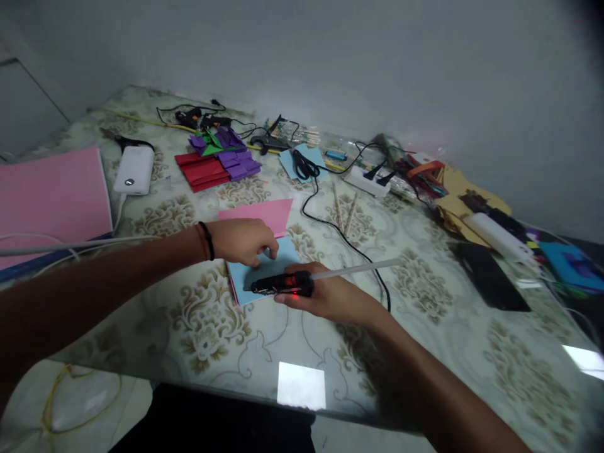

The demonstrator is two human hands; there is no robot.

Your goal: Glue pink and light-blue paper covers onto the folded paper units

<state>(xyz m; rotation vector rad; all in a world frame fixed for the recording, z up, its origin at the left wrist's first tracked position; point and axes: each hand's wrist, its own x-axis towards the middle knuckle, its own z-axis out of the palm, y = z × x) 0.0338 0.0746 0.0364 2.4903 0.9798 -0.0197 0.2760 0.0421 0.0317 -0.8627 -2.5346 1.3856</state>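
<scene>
My right hand (325,292) is wrapped around a black hot glue gun (283,284). A red light glows on the gun, and a long translucent glue stick (356,268) sticks out of its back end. The nozzle points left, just over the blue side of a folded pink and blue paper card (282,251). My left hand (243,242), with a black band at the wrist, has its fingers curled down on the card near the fold. Its fingertips press on the blue paper. The card's pink flap (264,212) stretches out behind this hand.
Red folded paper (202,171) and purple folded paper (240,165) lie at the back, near black scissors (304,165). A cable curves right of my hands from the power strip (368,181). Left are a white power bank (134,170) and pink sheets (51,195); right, a dark phone (491,277).
</scene>
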